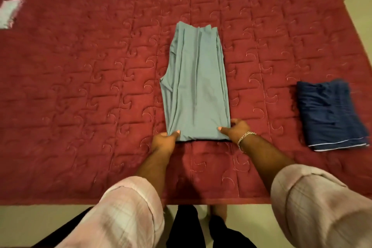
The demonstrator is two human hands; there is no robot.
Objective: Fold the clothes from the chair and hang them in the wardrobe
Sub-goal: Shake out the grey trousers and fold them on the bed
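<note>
A teal garment (196, 84), folded into a long narrow strip, lies flat on the red quilted bedspread (80, 86) at the centre of the view, its length running from 12 o'clock down to 6 o'clock. Both grips sit at its 6 o'clock end. The left hand (164, 141) pinches the near left corner, thumb on top of the cloth and fingers curled beneath the edge. The right hand (237, 129), with a chain bracelet (244, 138) at the wrist, pinches the near right corner the same way. The rest of the strip stretches away from the grips toward 12 o'clock. At 3 o'clock, well apart, rests a folded navy garment (330, 115). At 10 o'clock, near the picture's edge, lies a pale cloth (10, 13).
</note>
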